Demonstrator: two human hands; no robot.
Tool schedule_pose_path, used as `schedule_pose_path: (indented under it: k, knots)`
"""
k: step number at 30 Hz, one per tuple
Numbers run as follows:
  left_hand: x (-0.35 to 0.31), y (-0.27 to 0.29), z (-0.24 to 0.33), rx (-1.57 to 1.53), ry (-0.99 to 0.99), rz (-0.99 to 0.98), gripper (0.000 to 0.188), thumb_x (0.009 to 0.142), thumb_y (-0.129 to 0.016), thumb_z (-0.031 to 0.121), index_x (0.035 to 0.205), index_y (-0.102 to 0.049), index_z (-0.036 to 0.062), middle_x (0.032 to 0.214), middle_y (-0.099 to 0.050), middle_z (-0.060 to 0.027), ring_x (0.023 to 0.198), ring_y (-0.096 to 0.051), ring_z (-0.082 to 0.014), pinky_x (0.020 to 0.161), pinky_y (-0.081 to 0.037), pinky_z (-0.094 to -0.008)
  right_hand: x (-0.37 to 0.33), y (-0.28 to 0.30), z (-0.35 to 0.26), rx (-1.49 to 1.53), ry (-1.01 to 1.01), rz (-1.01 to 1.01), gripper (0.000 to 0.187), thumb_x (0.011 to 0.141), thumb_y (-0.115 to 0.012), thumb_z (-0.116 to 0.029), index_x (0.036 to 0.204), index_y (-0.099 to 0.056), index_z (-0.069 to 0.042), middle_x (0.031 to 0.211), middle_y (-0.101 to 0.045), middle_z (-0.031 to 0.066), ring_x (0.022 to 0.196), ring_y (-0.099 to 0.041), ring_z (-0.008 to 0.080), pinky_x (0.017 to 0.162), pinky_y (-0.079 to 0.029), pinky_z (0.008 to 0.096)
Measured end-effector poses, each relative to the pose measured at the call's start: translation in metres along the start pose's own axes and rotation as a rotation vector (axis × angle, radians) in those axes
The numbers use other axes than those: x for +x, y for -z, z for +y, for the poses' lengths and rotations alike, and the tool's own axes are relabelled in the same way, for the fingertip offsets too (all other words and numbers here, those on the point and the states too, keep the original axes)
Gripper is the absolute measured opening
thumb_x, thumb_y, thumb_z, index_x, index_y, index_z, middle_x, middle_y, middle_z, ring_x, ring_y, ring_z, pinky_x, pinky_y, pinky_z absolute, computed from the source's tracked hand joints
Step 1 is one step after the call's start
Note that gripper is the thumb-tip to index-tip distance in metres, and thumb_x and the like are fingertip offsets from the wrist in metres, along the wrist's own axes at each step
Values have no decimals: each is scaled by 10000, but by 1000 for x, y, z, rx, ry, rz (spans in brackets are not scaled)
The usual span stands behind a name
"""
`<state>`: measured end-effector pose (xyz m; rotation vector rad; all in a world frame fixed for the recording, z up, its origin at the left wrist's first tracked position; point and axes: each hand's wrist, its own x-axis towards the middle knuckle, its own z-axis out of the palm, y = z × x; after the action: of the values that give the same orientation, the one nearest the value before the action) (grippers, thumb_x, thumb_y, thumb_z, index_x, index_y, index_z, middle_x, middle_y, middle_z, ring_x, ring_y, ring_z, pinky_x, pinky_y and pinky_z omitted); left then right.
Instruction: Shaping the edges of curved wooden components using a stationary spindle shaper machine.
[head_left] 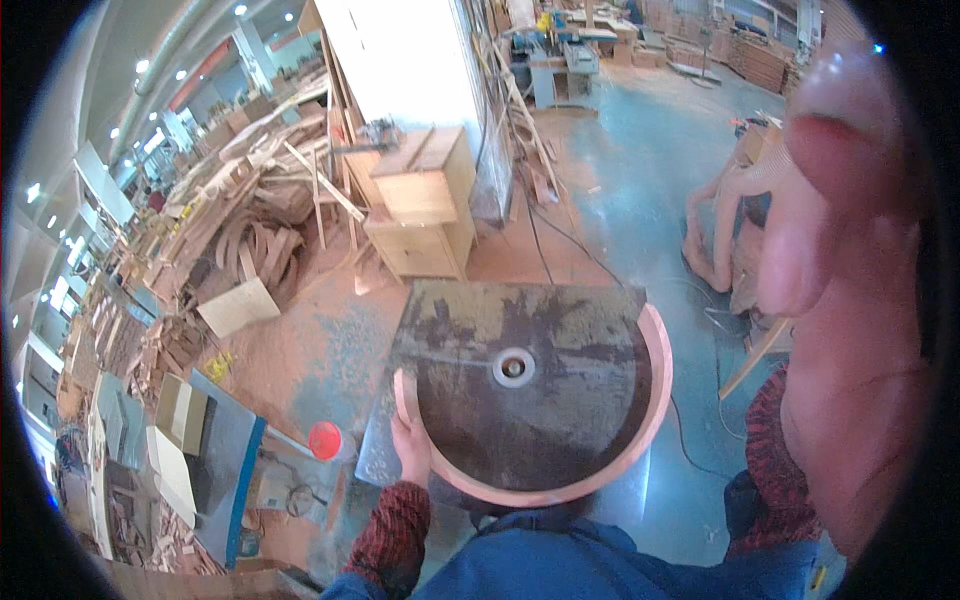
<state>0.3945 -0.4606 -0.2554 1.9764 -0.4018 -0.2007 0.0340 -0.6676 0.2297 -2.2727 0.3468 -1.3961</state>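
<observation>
A curved wooden piece [652,420], bent into a broad half-ring, lies on the dark metal top of a machine table [520,312]. Its open side faces away from me. My left hand [411,448] is closed round the left end of the curve. Inside the arc, a round spindle [514,368] with a pale ring stands in the table's middle, apart from the wood. My right hand [840,200] is raised at the far right, very near the camera and away from the wood. Its fingers look large and blurred, so their grip cannot be made out.
A small wooden cabinet [425,200] stands beyond the table. Wood offcuts [260,245] are heaped at the left. A red round container [325,440] sits left of the table. Cables [575,240] run across the floor, and curved wooden parts [735,215] stand at the right.
</observation>
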Motion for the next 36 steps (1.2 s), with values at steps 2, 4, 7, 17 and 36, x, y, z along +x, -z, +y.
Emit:
schedule_pose_path:
  k: [2,4,7,17,36]
  knots:
    - [4,20,-15,53,-4,44,371,981,-566,162,1284,-540,-50,1163,-645,-167,1102,-610,-265,969,-474,-391,2,-15,10,58,-26,-30,940,872,-719,-602,1574,-353,-96,1490,-465,280,1037,-676,261,822,-569,353]
    - [3,-2,-4,-58,-53,7,369,981,-561,149,1290,-531,-51,1170,-643,-171,1109,-611,-267,971,-474,-396,-1,-16,3,9,-82,-34,944,872,-718,-611,1575,-352,-97,1490,-463,282,1035,-677,261,819,-570,353]
    - [-4,2,6,-88,19,-5,369,976,-553,119,1301,-517,-52,1176,-635,-172,1113,-610,-270,975,-473,-400,-10,-24,45,250,302,-123,925,872,-735,-572,1564,-365,-80,1466,-494,265,1013,-671,237,809,-565,343]
    - [4,-3,-10,46,42,-2,414,965,-585,145,1343,-541,-18,1169,-628,-194,1097,-620,-334,967,-475,-411,-276,-125,209,-448,-684,43,720,842,-739,-119,1457,-409,58,1453,-467,260,1363,-455,418,1161,-348,452]
    - [-77,-93,15,-252,69,-54,534,1103,-425,275,1522,-370,-52,1330,-562,-154,1189,-542,-218,1028,-432,-333,-439,-88,251,77,-1293,621,496,845,-512,23,1341,-490,13,1086,-546,55,946,-549,171,847,-458,313]
